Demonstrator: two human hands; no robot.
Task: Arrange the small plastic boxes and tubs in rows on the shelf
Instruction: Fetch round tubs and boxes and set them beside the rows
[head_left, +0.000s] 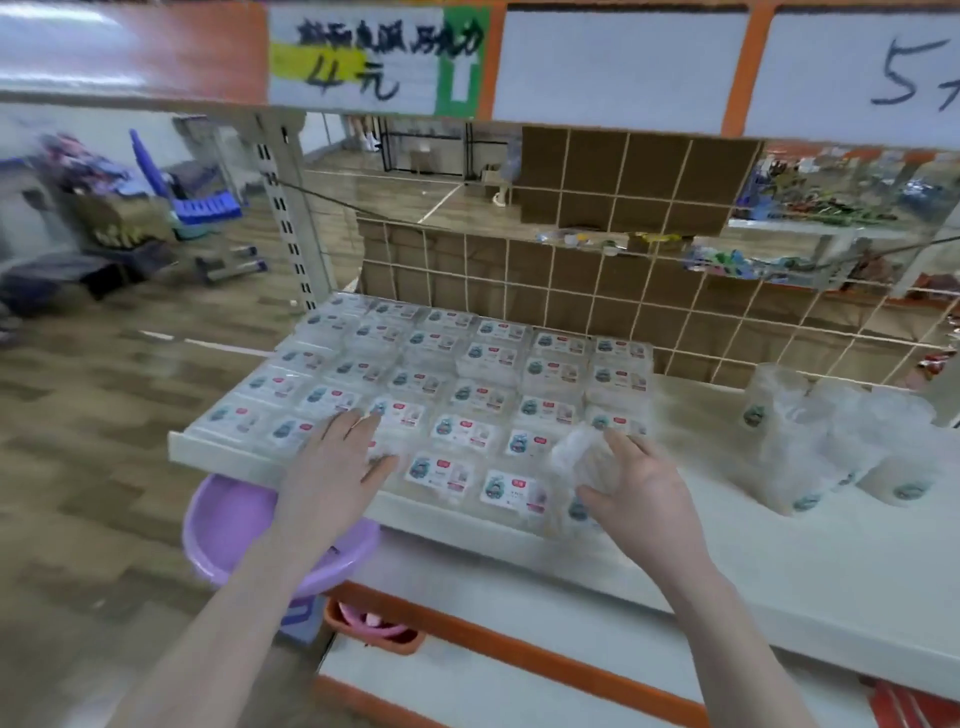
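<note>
Clear plastic boxes (452, 395), labelled lids up, in rows on the white shelf (779, 561).
Left hand (340, 462) lies flat, fingers straight, on front-row boxes near the shelf's left edge; right hand (636, 480) grips one clear box (576, 452), tilted, at the block's front right corner. Six columns across; rows blur at the back. Bare shelf separates block from roughly four clear tubs (831, 447) standing well apart to the right. Purple basin (234, 525) under the front edge.

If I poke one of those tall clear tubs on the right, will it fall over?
Probably, yes. The tall clear tubs look thin and light, taller than wide, so a poke might tip one. Round sides mean it could then roll along the shelf. Neighbours packed close might catch it.
</note>
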